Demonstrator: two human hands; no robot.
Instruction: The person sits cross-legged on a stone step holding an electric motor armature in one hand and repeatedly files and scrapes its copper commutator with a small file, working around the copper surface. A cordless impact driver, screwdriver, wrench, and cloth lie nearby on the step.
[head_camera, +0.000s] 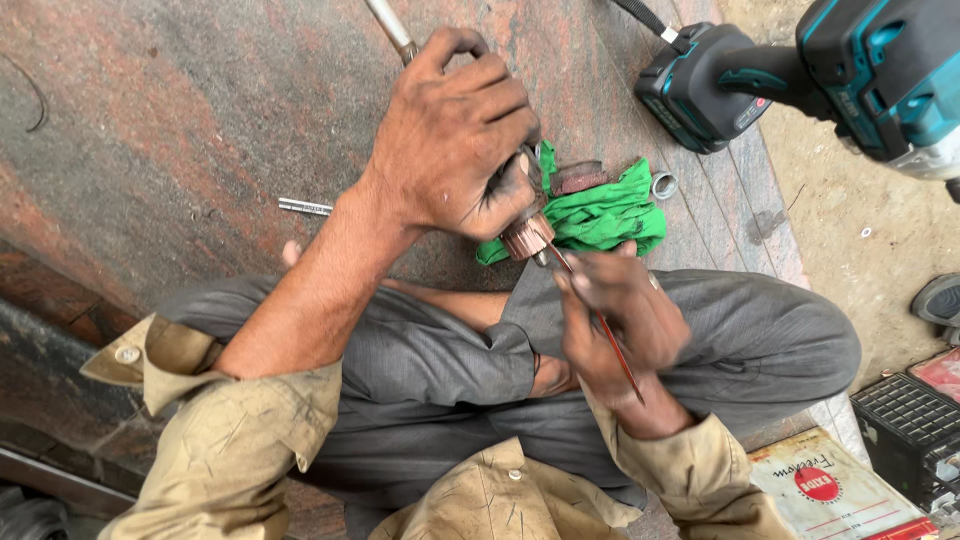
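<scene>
While the left hand (450, 135) wraps its fingers tightly around a greasy metal motor armature with a copper-coloured ribbed end (527, 236), that part sits just above the person's lap, over the edge of the reddish stone slab floor (180, 120). The right hand (615, 320) pinches a thin red-handled pointed tool (600, 325), its tip touching the copper end. A steel shaft (390, 28) sticks out past the left hand. Just behind lies a crumpled green cloth (605, 212), carrying a rusty round piece (578, 177), with a small metal ring (663, 185) beside it. A teal and black cordless drill (800, 75) lies farther right. A short metal pin (304, 207) rests on the slab, well apart.
</scene>
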